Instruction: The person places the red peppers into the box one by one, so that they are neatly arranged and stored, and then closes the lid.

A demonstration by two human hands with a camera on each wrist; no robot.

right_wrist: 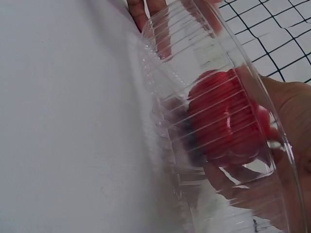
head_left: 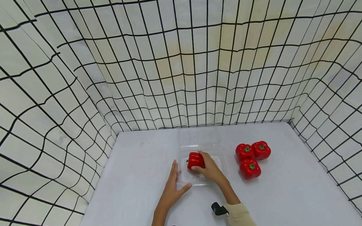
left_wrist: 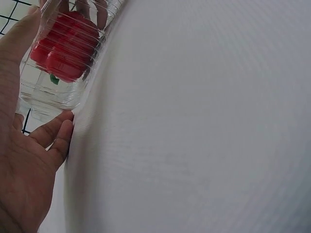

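A clear plastic clamshell box [head_left: 217, 157] lies with its lid folded back toward the far edge of the table. Inside its base a red bell pepper [head_left: 195, 160] lies on its side, green stem pointing left. My right hand [head_left: 210, 169] grips that pepper from the right, thumb in front and fingers behind. Along the left wall of the box my left hand [head_left: 171, 188] rests with straight fingers, its thumb near the front corner. Through the ribbed clear wall, the pepper [right_wrist: 226, 116] and the right hand [right_wrist: 291, 111] show in the right wrist view.
Three more red bell peppers [head_left: 250, 169] stand close together on the white table [head_left: 135, 182], right of the box, stems up. Black netting [head_left: 198, 75] over white sheeting encloses the table at the back and sides. A black device [head_left: 219, 208] sits at the right wrist.
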